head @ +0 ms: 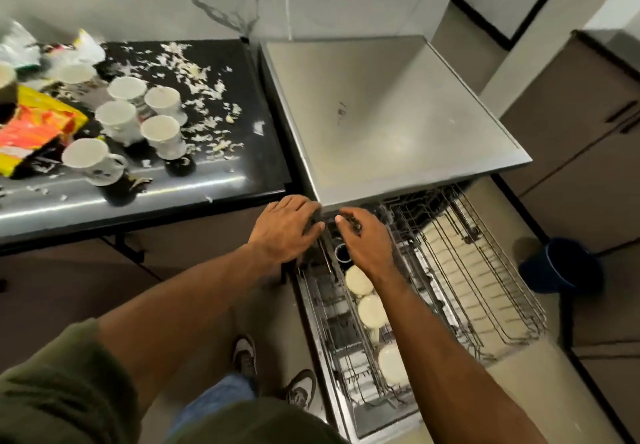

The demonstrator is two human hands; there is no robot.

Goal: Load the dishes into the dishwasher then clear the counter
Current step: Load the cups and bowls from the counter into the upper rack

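Note:
My left hand [287, 225] and my right hand [363, 236] meet at the back left corner of the pulled-out dishwasher rack [485, 305]. My right hand curls its fingers and thumb round a dark patterned mug [353, 226]. The fingers of my left hand lie fairly straight against a dark part beside it. In the rack's left row stand a dark cup [343, 253] and three white cups [372, 310]. Several white mugs [116, 116] stand on the black counter [207, 187] at the left.
The steel dishwasher top [381, 114] juts out above the rack. White scraps [204, 87], a yellow and orange packet [38, 125] and plastic bags [20, 45] litter the counter. A blue bucket [557, 263] stands on the floor to the right. My shoes [244, 353] are beside the open door.

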